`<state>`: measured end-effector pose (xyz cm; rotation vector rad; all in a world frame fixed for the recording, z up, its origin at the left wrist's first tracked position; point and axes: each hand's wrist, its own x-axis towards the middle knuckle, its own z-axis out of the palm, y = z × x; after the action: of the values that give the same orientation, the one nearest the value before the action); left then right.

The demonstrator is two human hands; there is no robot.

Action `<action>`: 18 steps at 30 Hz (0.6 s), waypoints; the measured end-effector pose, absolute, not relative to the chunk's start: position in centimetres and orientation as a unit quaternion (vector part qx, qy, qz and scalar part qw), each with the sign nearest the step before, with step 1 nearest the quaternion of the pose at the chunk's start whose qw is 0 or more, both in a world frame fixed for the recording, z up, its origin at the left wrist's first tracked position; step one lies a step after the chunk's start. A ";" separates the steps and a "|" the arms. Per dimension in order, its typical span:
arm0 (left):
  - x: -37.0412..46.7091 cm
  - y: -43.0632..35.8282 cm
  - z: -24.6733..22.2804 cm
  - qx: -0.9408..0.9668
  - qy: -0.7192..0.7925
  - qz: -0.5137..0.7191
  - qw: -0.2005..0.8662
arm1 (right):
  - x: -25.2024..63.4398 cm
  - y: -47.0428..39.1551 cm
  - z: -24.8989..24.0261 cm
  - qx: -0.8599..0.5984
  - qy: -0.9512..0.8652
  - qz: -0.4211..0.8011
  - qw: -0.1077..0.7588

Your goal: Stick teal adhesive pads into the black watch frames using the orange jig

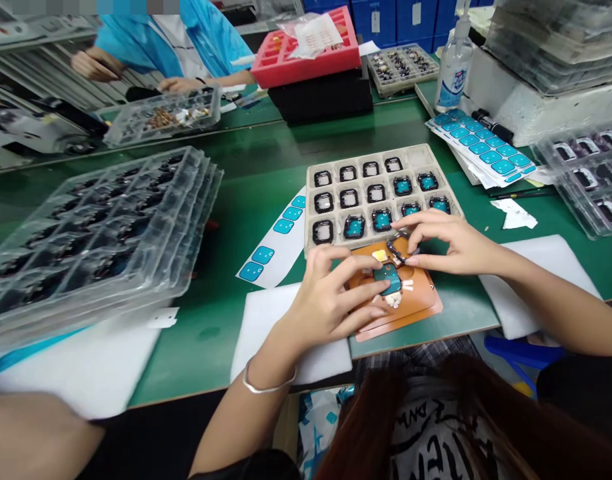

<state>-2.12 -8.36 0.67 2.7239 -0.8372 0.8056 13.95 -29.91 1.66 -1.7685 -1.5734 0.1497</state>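
Over an orange mat (426, 303) at the table's front edge, my left hand (336, 290) has its fingers spread, the fingertips resting on a teal square piece (387, 281). Just to the right, my right hand (443, 243) pinches a black square frame (399, 248) between thumb and fingers, tilted above the mat. Behind both hands lies a beige compartment tray (310, 163) of black frames, some with teal inside. A white strip with blue square stickers (285, 226) lies left of this tray.
Stacked clear trays (196, 220) stand at the left. A red tray (306, 57) rests on a black box behind. Sticker sheets (481, 143) and a sanitizer bottle (453, 73) are at the right. Another person (186, 43) works across the table.
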 end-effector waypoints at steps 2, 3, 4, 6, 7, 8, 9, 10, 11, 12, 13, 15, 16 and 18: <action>-2.1 -8.4 0.8 0.916 -0.291 0.258 0.099 | 13.5 -29.7 1.5 -0.697 -0.605 0.054 0.380; -2.1 -8.4 0.8 0.917 -0.293 0.253 0.101 | 13.4 -29.7 1.5 -0.698 -0.603 0.053 0.383; -2.1 -8.4 0.8 0.918 -0.294 0.247 0.103 | 13.3 -29.7 1.6 -0.698 -0.600 0.051 0.388; -2.1 -8.4 0.8 0.919 -0.295 0.235 0.110 | 13.4 -29.9 1.9 -0.700 -0.591 0.043 0.397; -2.1 -8.3 0.8 0.919 -0.297 0.232 0.114 | 13.6 -30.0 2.1 -0.704 -0.588 0.037 0.397; -2.1 -8.3 0.7 0.918 -0.299 0.232 0.118 | 13.8 -30.2 2.3 -0.709 -0.586 0.029 0.392; -2.1 -8.3 0.7 0.917 -0.302 0.232 0.120 | 14.0 -30.3 2.5 -0.714 -0.586 0.021 0.382; -2.1 -8.3 0.6 0.916 -0.303 0.234 0.122 | 14.1 -30.5 2.7 -0.722 -0.586 0.012 0.369; -2.1 -8.3 0.6 0.916 -0.302 0.235 0.121 | 14.2 -30.6 2.8 -0.729 -0.584 0.001 0.357; -2.1 -8.3 0.5 0.916 -0.301 0.236 0.119 | 14.2 -30.7 2.9 -0.736 -0.582 -0.011 0.347; -2.1 -8.3 0.5 0.917 -0.299 0.236 0.117 | 14.1 -30.8 2.8 -0.739 -0.579 -0.021 0.343; -2.2 -8.3 0.5 0.918 -0.297 0.238 0.115 | 13.8 -30.9 2.7 -0.740 -0.575 -0.037 0.347; -2.2 -8.3 0.5 0.917 -0.298 0.238 0.113 | 13.5 -30.9 2.7 -0.739 -0.575 -0.042 0.350; -2.2 -8.3 0.6 0.917 -0.300 0.239 0.110 | 13.1 -30.8 2.5 -0.738 -0.576 -0.047 0.350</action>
<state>-2.19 -8.32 0.61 2.6950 -0.8815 0.7028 13.09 -30.84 2.51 -1.9114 -1.4914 -0.1225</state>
